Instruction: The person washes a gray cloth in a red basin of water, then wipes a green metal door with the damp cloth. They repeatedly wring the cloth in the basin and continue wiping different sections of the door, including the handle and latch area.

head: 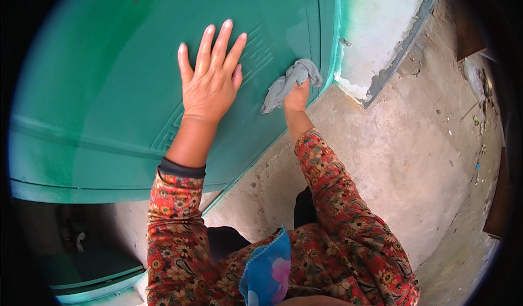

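Observation:
A large green metal door [135, 81] with embossed fretwork lines fills the upper left of the view. Against its panel, my left hand [210, 75] lies flat with the fingers spread, holding nothing. Lower down and to the right, my right hand [298, 95] grips a crumpled grey cloth [292, 81]. The cloth rests on the door near its lower corner, close to the frame. Part of my right hand's fingers is hidden by the cloth.
To the right of the green door frame [333, 40] stands a whitish wall end [374, 32] with a rough grey edge. Concrete floor [380, 151] stretches below, with small debris towards the far right. A dark opening [94, 232] shows past the door's left edge.

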### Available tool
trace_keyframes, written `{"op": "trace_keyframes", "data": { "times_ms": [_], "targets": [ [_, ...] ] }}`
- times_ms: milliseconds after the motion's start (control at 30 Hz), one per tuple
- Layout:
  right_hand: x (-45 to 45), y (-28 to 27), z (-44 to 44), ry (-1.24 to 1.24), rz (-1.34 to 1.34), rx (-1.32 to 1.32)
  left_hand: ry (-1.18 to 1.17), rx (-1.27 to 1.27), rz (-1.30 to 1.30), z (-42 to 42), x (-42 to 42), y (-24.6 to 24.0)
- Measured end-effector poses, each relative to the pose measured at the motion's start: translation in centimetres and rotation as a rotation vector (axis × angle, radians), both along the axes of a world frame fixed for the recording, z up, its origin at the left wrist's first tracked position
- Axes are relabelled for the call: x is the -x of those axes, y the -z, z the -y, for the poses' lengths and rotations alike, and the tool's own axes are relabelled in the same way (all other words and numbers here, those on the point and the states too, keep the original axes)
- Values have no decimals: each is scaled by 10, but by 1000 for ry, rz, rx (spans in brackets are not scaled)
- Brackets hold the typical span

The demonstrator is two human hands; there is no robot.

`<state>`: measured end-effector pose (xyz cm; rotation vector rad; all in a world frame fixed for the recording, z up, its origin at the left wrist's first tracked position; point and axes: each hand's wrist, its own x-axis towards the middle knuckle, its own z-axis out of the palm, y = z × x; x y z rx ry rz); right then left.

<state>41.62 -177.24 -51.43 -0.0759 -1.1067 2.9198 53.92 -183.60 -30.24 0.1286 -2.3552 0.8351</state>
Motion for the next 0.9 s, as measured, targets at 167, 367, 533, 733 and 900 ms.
{"op": "trace_keyframes", "data": {
  "times_ms": [167,367,533,733,900],
  "targets": [
    [33,-110,-22,296,-690,-548,-89,82,8,5,3,6],
    [77,-124,-18,504,-711,-761,-108,81,13,1,2,5],
    [82,54,-16,241,-111,-466,-140,108,-5,1,4,6],
    [80,82,-30,-206,501,-274,-124,87,-16,2,6,8],
    [67,-40,-31,-131,-301,-177,-105,60,-26,0,6,8]
  ]
}}
